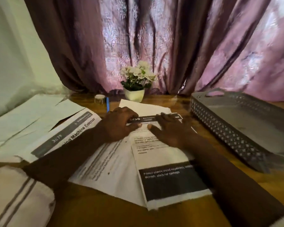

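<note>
On the wooden worktop, to the right, a grey perforated tray shows its smooth floor. At the back, before the purple curtain, a white pot holds white flowers. A blue pen and a small white round thing lie just left of the pot. In the middle lies the printed sheet headed "2758", on top of a second printed sheet.

The left hand and right hand rest on its far end, fingers over the dark header and thumbs below it. Blur hides whether they pinch the edge or press flat. To the left, a sheet reading "Machine Exterior" overlaps white papers.
</note>
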Motion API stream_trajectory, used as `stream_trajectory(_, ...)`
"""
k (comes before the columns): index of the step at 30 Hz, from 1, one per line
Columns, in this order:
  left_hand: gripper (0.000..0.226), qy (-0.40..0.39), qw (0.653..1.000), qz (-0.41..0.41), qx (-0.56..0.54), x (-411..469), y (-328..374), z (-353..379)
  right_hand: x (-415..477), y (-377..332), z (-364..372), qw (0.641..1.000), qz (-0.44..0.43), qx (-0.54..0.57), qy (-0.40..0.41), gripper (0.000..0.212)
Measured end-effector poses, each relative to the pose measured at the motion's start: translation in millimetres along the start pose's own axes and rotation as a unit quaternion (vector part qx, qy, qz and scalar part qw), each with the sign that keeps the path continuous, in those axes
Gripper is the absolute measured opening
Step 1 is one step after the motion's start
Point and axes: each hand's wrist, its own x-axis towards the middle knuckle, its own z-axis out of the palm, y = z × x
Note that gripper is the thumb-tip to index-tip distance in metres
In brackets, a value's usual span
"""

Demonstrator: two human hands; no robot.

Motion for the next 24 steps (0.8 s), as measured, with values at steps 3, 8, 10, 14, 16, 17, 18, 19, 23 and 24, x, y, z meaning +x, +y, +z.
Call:
stream_trajectory(3, 0.058, 0.009, 1.0, 0.003, 0.016, -6, 4, -2, -4, 11, 0, 0.999, 0.038, -0.005, 0.01, 0.085)
stream_trajectory(8, 0.096, 0.003, 0.999, -0.018, 0.048, -7, 13, -12, -2, 8, 4, 0.999, 0.027, 0.02, 0.043, 0.084)
stream_trajectory(10, 0.105, 0.007, 0.999, -0.041, 0.023, -8, 13, -13, 0, 2, 7, 0.998, 0.016, 0.034, 0.049, 0.081)
stream_trajectory(14, 0.089, 0.037, 0.993, -0.086, -0.075, -10, 6, -15, 3, -11, 9, 0.996, -0.015, 0.068, 0.06, 0.079)
stream_trajectory(16, 0.064, 0.054, 0.986, -0.085, -0.135, -11, 2, -15, 4, -14, 7, 0.991, -0.02, 0.098, 0.091, 0.08)
stream_trajectory(17, 0.049, 0.065, 0.982, -0.083, -0.156, -12, 2, -15, 3, -13, 6, 0.987, -0.018, 0.115, 0.115, 0.08)
stream_trajectory(18, 0.037, 0.074, 0.979, -0.075, -0.174, -12, 1, -16, 2, -14, 4, 0.98, -0.014, 0.135, 0.146, 0.08)
stream_trajectory(19, 0.031, 0.08, 0.977, -0.063, -0.186, -12, 2, -19, 3, -11, 3, 0.972, -0.005, 0.159, 0.175, 0.08)
stream_trajectory(23, 0.031, 0.13, 0.983, 0.047, -0.124, -16, -3, -30, 9, 6, -9, 0.905, 0.034, 0.338, 0.256, 0.072)
stream_trajectory(24, 0.028, 0.145, 0.981, 0.082, -0.096, -16, -3, -32, 11, 11, -13, 0.88, 0.043, 0.403, 0.247, 0.07)
